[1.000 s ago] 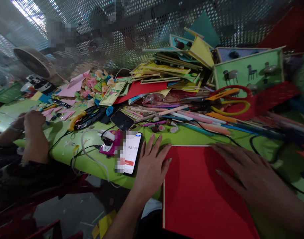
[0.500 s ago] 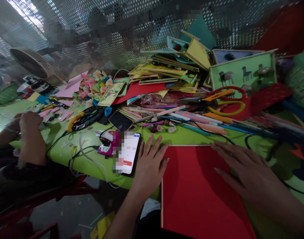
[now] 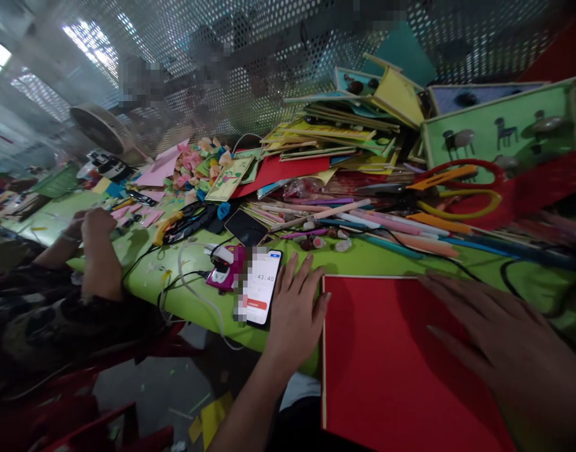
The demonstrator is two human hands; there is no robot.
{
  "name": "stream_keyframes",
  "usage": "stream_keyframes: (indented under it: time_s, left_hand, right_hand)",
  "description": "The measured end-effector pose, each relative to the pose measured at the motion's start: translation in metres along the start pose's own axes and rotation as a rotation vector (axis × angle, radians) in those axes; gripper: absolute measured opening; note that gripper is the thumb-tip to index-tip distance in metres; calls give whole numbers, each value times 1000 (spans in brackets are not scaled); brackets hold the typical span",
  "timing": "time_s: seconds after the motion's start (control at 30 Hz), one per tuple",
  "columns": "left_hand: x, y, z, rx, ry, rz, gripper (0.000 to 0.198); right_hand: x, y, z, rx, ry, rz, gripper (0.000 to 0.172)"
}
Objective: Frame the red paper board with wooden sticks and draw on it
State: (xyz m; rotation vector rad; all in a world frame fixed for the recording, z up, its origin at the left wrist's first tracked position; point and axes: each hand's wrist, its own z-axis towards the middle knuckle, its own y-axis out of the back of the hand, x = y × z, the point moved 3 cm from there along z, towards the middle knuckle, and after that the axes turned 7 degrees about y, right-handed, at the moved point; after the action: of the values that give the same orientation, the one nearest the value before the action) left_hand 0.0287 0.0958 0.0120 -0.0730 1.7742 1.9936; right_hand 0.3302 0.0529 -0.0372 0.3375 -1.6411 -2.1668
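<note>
Where right hand (image 3: 497,333) spreads, far right corner of red board (image 3: 391,364) hidden.

The board (image 3: 391,358) lies on the near right of the table (image 3: 141,285). The left hand (image 3: 297,311) is at its left edge, between it and a phone (image 3: 263,292); the right hand (image 3: 499,336) spreads over its far right part. Left of the phone sits a plug block (image 3: 237,260), and a second phone (image 3: 246,228) lies beyond both. Pens (image 3: 386,224) stretch rightward past it, with scissors (image 3: 443,177) among them at right. Behind the pens is a stack of frames (image 3: 330,135); behind the scissors, right of the stack, stands a single frame (image 3: 486,135). Paper flowers (image 3: 191,166) lie left of the stack, with a fan (image 3: 97,129) farther left beyond them. Another person's hands (image 3: 98,226) are at left.
</note>
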Motion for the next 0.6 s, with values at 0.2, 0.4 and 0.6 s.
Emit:
stream_keyframes:
  time_s: [0.2, 0.4, 0.6]
  left_hand:
    - [-2, 1, 0, 5, -13, 22, 36]
    - [-2, 0, -1, 35, -5, 34, 34]
    - [-1, 1, -2, -1, 18, 1, 34]
  right_hand:
    - [-3, -7, -3, 22, 1, -13, 69]
    - [-4, -5, -4, -6, 9, -22, 73]
    - [-2, -5, -2, -22, 19, -21, 72]
